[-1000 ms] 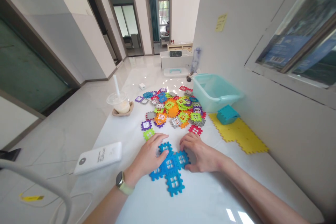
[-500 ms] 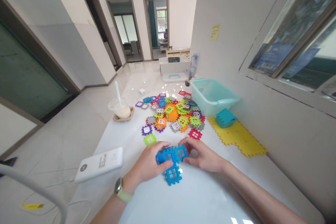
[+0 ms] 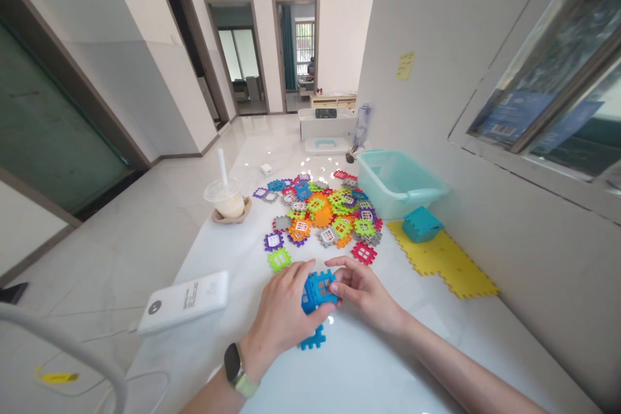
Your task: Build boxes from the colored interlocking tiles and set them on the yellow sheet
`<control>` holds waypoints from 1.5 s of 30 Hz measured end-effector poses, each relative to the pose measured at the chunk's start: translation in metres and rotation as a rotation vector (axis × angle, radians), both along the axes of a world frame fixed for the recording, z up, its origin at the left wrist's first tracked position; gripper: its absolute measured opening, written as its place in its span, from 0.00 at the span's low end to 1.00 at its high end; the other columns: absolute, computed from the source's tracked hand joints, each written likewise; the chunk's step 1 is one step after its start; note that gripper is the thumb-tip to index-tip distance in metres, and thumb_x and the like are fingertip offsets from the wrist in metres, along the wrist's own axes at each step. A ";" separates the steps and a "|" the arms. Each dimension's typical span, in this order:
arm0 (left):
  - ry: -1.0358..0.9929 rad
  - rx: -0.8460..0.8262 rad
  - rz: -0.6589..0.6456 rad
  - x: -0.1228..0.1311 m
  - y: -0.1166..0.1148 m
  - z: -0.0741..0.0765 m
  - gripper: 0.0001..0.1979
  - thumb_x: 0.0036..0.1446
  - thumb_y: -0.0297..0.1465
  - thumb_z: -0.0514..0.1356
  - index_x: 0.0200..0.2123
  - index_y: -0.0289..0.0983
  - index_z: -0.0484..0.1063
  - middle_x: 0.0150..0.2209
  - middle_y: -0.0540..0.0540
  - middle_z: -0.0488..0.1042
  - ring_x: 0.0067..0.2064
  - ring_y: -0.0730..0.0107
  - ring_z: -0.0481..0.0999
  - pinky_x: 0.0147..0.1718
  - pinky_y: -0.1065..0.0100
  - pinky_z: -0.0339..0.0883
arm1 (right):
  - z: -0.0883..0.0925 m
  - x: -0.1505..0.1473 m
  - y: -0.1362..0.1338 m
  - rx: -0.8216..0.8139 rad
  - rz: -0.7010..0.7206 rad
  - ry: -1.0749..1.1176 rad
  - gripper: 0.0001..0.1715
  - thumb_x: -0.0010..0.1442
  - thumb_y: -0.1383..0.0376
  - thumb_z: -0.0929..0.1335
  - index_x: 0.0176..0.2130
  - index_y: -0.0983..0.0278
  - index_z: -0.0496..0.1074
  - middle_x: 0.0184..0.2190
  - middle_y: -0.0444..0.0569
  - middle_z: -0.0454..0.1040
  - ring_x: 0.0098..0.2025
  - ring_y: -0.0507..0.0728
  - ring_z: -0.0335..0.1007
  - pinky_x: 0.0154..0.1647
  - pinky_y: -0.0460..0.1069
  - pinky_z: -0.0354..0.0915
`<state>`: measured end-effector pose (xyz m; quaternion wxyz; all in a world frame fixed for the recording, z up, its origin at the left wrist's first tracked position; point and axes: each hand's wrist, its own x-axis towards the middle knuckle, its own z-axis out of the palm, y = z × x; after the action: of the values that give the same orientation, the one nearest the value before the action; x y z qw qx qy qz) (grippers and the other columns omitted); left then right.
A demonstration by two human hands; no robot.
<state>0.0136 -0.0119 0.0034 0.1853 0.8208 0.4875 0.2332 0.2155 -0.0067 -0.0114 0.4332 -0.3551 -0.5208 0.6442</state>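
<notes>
Several blue interlocking window panels (image 3: 321, 287) are joined together in front of me, partly folded up. My left hand (image 3: 286, 301) wraps them from the left, its thumb across the lower part. At their right edge, my right hand (image 3: 363, 290) presses with its thumb while the index finger extends over the top. A lower blue panel (image 3: 313, 338) sticks out beneath my left thumb. My left palm hides some of the joined piece. Just beyond my hands lies a pile of colourful panels (image 3: 320, 210), with a green panel (image 3: 279, 259) and a red panel (image 3: 363, 253) nearest.
A teal tub (image 3: 402, 197) stands at the right by the wall. In front of it, a blue box-shaped piece (image 3: 422, 224) rests on yellow panels (image 3: 436, 265). On the left are a lidded drink cup (image 3: 228, 200) with a straw and a white power bank (image 3: 184, 301).
The right-hand blue panel has been folded up and inward towards the others. My left hand has turned further over the piece, and my right hand has moved slightly left.
</notes>
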 end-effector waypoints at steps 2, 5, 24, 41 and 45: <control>-0.013 -0.015 0.006 -0.002 0.002 0.002 0.31 0.55 0.43 0.65 0.59 0.41 0.62 0.54 0.40 0.72 0.53 0.48 0.73 0.50 0.51 0.68 | 0.000 -0.002 -0.001 -0.027 -0.010 0.040 0.25 0.56 0.54 0.75 0.48 0.61 0.67 0.26 0.40 0.71 0.26 0.50 0.68 0.30 0.47 0.64; -0.081 -0.059 -0.024 -0.002 0.002 0.005 0.25 0.58 0.42 0.62 0.56 0.41 0.63 0.51 0.41 0.73 0.50 0.52 0.74 0.47 0.55 0.68 | 0.002 -0.004 -0.001 -0.064 -0.016 0.075 0.25 0.54 0.53 0.76 0.45 0.62 0.67 0.26 0.40 0.73 0.26 0.50 0.69 0.29 0.46 0.64; -0.233 -0.098 -0.116 0.005 0.000 -0.004 0.13 0.66 0.41 0.51 0.44 0.39 0.67 0.37 0.45 0.73 0.39 0.59 0.73 0.38 0.62 0.65 | 0.001 -0.011 -0.009 -0.258 0.044 -0.036 0.28 0.53 0.50 0.76 0.42 0.61 0.62 0.27 0.41 0.76 0.26 0.54 0.77 0.26 0.46 0.72; -0.399 -0.102 -0.216 0.000 0.004 -0.003 0.14 0.65 0.41 0.51 0.42 0.39 0.67 0.39 0.43 0.71 0.41 0.58 0.71 0.42 0.59 0.64 | 0.014 -0.007 -0.018 -0.383 0.097 0.269 0.37 0.52 0.67 0.74 0.58 0.57 0.62 0.38 0.44 0.76 0.37 0.52 0.74 0.40 0.47 0.68; -0.397 -0.072 -0.281 0.000 0.003 0.001 0.14 0.63 0.40 0.52 0.45 0.39 0.68 0.42 0.42 0.71 0.45 0.55 0.70 0.46 0.57 0.64 | 0.011 -0.007 -0.017 -0.299 0.111 0.268 0.34 0.51 0.67 0.75 0.56 0.59 0.64 0.35 0.44 0.78 0.34 0.52 0.73 0.37 0.47 0.65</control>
<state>0.0133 -0.0085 0.0047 0.3372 0.8116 0.3304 0.3440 0.2088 -0.0235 -0.0006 0.4051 -0.2972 -0.3758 0.7787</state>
